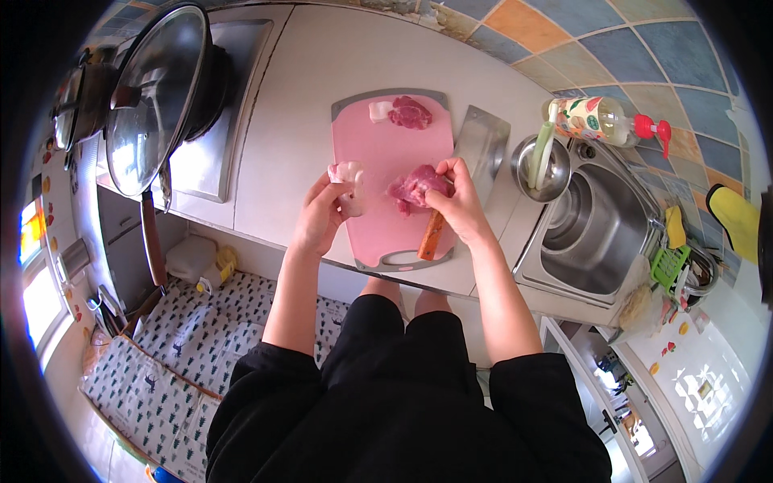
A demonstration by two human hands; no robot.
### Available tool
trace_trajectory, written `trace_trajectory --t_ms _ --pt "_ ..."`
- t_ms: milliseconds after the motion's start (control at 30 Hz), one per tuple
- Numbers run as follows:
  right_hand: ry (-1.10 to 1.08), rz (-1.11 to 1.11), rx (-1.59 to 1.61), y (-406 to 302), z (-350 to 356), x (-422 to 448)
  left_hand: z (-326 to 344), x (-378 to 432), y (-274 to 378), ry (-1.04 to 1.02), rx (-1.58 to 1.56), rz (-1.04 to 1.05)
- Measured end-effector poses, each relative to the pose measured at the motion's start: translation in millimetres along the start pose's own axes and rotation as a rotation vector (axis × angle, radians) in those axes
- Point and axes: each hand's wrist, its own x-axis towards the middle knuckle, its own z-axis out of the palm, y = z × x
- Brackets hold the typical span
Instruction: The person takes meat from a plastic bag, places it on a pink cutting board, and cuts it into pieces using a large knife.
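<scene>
Between the thumb and fingers of my left hand (pixel 322 211) is a piece of pale pork fat (pixel 348 188), held over the left edge of the pink cutting board (pixel 392 232). My right hand (pixel 456 202) grips a lump of red raw meat (pixel 416 187) above the board's right half. Another cut of red meat (pixel 410 113) with a white fatty end (pixel 380 111) lies at the board's far end. Beside the board, on its right, rests a cleaver with a broad steel blade (pixel 483 136); its wooden handle (pixel 430 236) reaches under my right hand onto the board.
A steel bowl (pixel 557 188) holding a scallion stalk (pixel 541 156) stands by the sink (pixel 583 241). Behind it is a pump bottle (pixel 595 121) with a red top. At left, a lidded wok (pixel 160 102) sits on the stove (pixel 220 160). A tiled wall (pixel 574 51) bounds the counter.
</scene>
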Motion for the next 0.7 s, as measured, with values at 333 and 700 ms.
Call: trace_trajectory --t_ms 333,700 --pt "-0.008 -0.112 0.132 -27 20 12 1 -9 -1 -0.058 -0.194 0.051" --pt "0.437 -0.274 -0.969 29 28 -50 1 1 -37 0.236 0.112 0.199"
